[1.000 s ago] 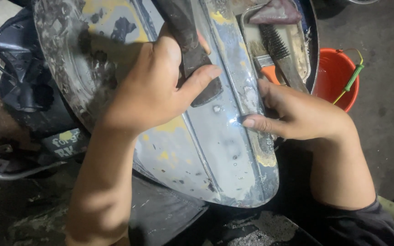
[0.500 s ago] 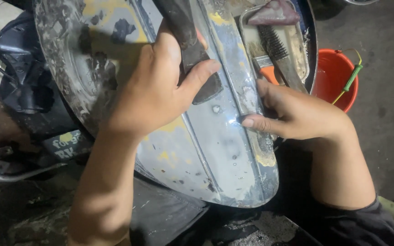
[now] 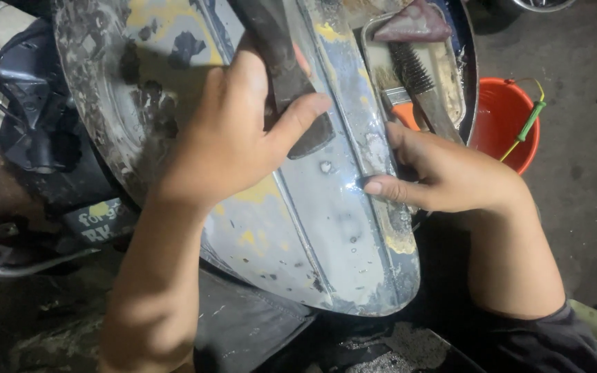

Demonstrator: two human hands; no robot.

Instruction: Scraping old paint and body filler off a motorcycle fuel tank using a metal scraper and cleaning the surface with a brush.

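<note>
As the left hand (image 3: 233, 138) closes its fingers and thumb around a dark, worn scraper blade (image 3: 285, 76), pressing it flat against the curved metal panel (image 3: 312, 249), the right hand (image 3: 450, 176) grips the panel's right edge, fingers curled over the rim and thumb laid along the surface to steady it. The grey panel, mottled with yellow and dark paint remnants, lies tilted across the middle of the scene, over dark machinery at left. A wire brush (image 3: 423, 86) rests in a shallow tray (image 3: 454, 90) at far right, beside an orange bucket (image 3: 509, 121) on the concrete floor (image 3: 582, 173). Clean work here likely calls for a low blade angle, even pressure along the raised ridge, and a firm bracing grip.
</note>
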